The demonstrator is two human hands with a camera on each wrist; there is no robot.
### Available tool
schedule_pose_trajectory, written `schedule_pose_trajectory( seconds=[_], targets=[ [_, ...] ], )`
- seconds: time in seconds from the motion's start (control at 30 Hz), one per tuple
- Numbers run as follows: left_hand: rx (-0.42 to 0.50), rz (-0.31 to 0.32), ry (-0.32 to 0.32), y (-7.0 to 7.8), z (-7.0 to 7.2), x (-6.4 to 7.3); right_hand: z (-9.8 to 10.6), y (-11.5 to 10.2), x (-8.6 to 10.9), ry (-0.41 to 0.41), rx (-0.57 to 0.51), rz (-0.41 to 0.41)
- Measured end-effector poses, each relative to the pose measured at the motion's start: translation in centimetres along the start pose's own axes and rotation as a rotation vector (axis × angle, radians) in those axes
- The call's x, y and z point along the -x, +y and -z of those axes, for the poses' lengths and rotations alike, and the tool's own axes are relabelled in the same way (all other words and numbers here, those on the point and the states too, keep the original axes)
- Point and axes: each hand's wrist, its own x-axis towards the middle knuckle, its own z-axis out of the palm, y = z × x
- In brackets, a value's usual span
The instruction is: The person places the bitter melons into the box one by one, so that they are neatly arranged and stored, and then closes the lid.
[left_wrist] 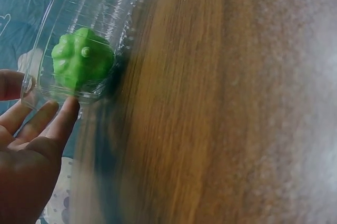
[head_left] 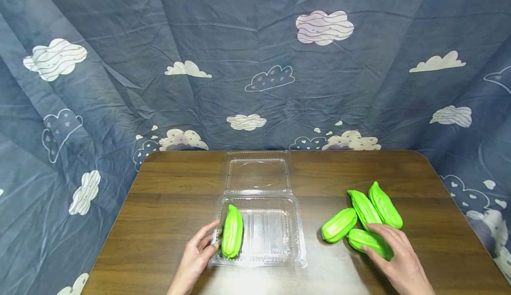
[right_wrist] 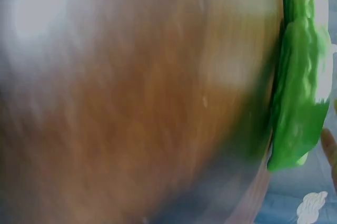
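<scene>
My left hand (head_left: pixel 196 249) pinches the left rim of a clear plastic clamshell container (head_left: pixel 297 224), thumb over the edge and fingers below. Inside, along that left wall, lies one bright green, ribbed bitter gourd (head_left: pixel 233 233), its stem end showing in the left wrist view (left_wrist: pixel 83 58). Over on the right, my right hand (head_left: pixel 399 255) is spread over the nearest bitter gourd (head_left: pixel 369 241), thumb and fingertips overlapping it. In the right wrist view a fingertip (right_wrist: pixel 327 142) appears right at the top edge of a gourd (right_wrist: pixel 301 97); most of that hand is outside the picture.
Three more bitter gourds lie close by: one to the left (head_left: pixel 339 225), one behind (head_left: pixel 364 208) and one farthest back (head_left: pixel 385 205). The container's lid (head_left: pixel 258 175) is folded back flat on the wooden table (head_left: pixel 159 224). A blue cloud-print cloth (head_left: pixel 223 100) hangs behind.
</scene>
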Motion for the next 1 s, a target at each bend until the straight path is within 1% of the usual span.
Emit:
schedule_pose_trajectory(
  seconds=[0.17, 0.33, 0.5, 0.73, 0.8, 1.0],
  targets=[
    [-0.007, 0.003, -0.003, -0.1, 0.0, 0.0, 0.3, 0.6, 0.2, -0.054, 0.049, -0.022],
    [-0.003, -0.005, -0.001, -0.1, 0.0, -0.1, 0.4, 1.1, 0.3, -0.075, 0.06, -0.037],
    [0.0, 0.001, 0.003, -0.2, 0.0, 0.0, 0.4, 1.2, 0.3, -0.106, 0.085, -0.063],
    [-0.007, 0.002, 0.007, -0.1, -0.1, 0.0, 0.2, 1.1, 0.4, -0.161, 0.114, -0.07],
    [-0.007, -0.001, 0.007, -0.1, -0.1, 0.0, 0.2, 1.0, 0.4, -0.172, 0.113, -0.084],
    [-0.005, 0.003, 0.007, -0.1, -0.1, 0.0, 0.2, 0.4, 0.5, -0.224, 0.134, -0.189]
  ],
)
